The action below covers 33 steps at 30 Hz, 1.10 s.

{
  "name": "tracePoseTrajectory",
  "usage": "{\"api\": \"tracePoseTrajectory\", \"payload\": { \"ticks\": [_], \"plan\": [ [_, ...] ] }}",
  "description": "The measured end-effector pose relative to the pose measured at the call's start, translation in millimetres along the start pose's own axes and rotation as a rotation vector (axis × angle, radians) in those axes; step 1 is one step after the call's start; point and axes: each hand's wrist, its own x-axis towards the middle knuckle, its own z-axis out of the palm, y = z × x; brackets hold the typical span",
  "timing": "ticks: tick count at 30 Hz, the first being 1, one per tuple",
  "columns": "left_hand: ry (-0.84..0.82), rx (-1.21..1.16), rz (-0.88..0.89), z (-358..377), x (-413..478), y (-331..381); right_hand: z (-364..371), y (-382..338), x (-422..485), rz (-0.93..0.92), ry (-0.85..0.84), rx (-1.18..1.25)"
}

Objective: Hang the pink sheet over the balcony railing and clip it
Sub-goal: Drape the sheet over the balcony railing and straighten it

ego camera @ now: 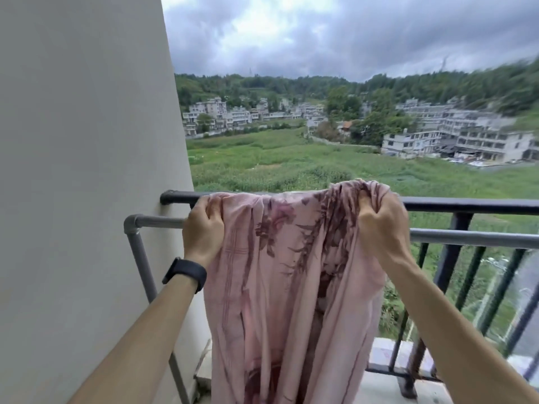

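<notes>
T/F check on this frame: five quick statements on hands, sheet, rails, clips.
1. Both hands grip the pink floral cotton sheet. True: left hand, right hand.
2. A clip already holds the sheet. False: no clip is visible.
3. The black wristband is on the right wrist. False: left wrist.
4. The sheet's top edge is at the black metal top railing. True.
5. The grey metal pipe rail sits above the black one. False: below.

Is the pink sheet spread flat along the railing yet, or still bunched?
Bunched. The pink sheet is gathered in folds between the left hand and right hand, draped at the black top rail. No clips visible.
</notes>
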Motion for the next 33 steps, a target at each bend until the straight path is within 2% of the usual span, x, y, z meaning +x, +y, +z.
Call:
{"api": "tracePoseTrajectory", "payload": {
  "ticks": [2, 5, 10, 13, 16, 18, 20, 25, 29, 31, 33],
  "plan": [
    [-0.017, 0.032, -0.045, 1, 3, -3, -25, 14, 6, -0.006, 0.077, -0.126],
    [-0.052, 0.175, -0.133, 12, -19, -14, -47, 44, -9, 0.010, 0.080, -0.378],
    [0.116, 0.169, -0.088, 35, -59, -12, -41, 61, -30, 0.014, 0.189, -0.334],
    [0.216, 0.273, 0.061, 45, -61, -7, -35, 57, -35, -0.011, 0.299, -0.410],
    [0.113, 0.547, 0.246, 51, -58, -5, -23, 48, -46, -0.209, 0.361, -0.537],
    [0.049, 0.625, 0.293, 50, -53, -4, -6, 40, -55, -0.384, 0.277, -0.556],
    [-0.008, 0.573, 0.325, 40, -45, -5, 17, 28, -62, -0.521, 0.128, -0.502],
    [-0.110, 0.538, 0.414, 0, -21, -10, 70, -4, -53, -0.521, -0.249, -0.630],
    [-0.219, 0.263, 0.117, -19, 3, -11, 100, -16, -32, -0.464, -0.476, -0.766],
    [-0.233, 0.107, -0.013, -26, 16, -17, 105, -12, -30, -0.482, -0.473, -0.780],
    [-0.163, 0.006, -0.109, -35, 28, -26, 102, -2, -30, -0.517, -0.387, -0.754]
  ]
}}
